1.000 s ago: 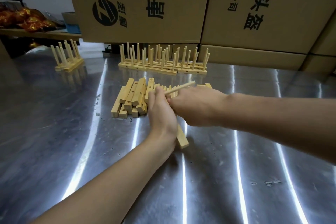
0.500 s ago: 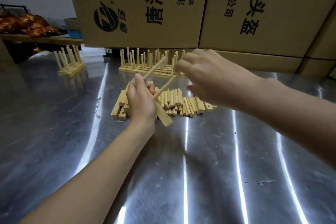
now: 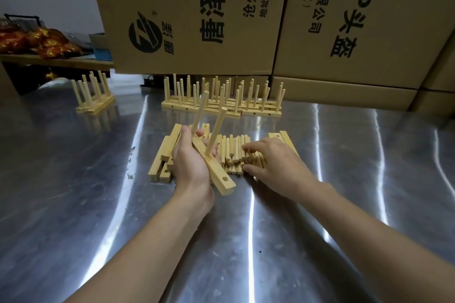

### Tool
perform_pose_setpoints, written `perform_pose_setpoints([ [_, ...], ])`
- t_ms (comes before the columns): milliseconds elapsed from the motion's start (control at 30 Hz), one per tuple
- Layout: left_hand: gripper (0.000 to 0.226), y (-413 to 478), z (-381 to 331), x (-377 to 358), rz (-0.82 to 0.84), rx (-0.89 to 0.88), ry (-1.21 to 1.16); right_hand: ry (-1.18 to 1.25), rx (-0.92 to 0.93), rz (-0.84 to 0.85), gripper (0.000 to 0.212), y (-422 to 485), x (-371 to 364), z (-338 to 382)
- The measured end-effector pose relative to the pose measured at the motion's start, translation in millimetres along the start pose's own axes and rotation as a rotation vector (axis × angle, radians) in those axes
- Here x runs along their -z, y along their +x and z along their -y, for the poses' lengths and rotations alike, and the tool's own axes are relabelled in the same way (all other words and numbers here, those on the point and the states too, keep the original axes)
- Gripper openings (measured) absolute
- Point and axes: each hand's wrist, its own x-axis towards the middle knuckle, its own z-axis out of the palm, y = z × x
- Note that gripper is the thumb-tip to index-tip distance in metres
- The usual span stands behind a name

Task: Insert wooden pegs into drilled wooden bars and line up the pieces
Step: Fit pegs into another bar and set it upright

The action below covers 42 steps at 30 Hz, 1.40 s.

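- Holding the bar is the left hand, fingers wrapped round it. Its long axis runs near-to-far, two pegs stand in it, and the empty hole is at the near end.
- Right hand rests relaxed on the loose pegs just right of the bar, nothing pinched that I can see.
- Gap between the hands looks open; finished pieces stand well behind, spare bars lie left.

Pale blond wooden pegs and bars on a silver-grey metal table streaked with white glare; brown cardboard boxes printed in black; red-and-gold packets on a tan shelf.
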Motion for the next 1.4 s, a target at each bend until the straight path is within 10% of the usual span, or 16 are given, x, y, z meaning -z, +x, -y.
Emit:
perform_pose_setpoints([
  [400,0.039,1.6,-1.7,2.9,-0.031,0.062,-0.034,0.589,-0.280,-0.601,0.013,-35.0,24.4,-1.9],
  [533,0.038,0.1,1.3,2.0,-0.035,0.048,-0.023,0.443,-0.188,-0.747,0.016,-33.4,13.1,10.4],
  [700,0.038,2.1,-0.8,3.9,-0.036,0.067,-0.059,0.340,-0.178,-0.413,0.014,-27.5,-1.2,14.9],
  [967,0.034,7.4,0.3,6.7,0.019,0.099,-0.109,1.194,-0.216,-0.418,0.018,-51.2,35.3,21.3],
  [1400,0.029,-1.9,-0.5,0.9,0.252,0.172,-0.323,1.301,-0.156,-0.342,0.022,-53.9,43.2,33.0],
])
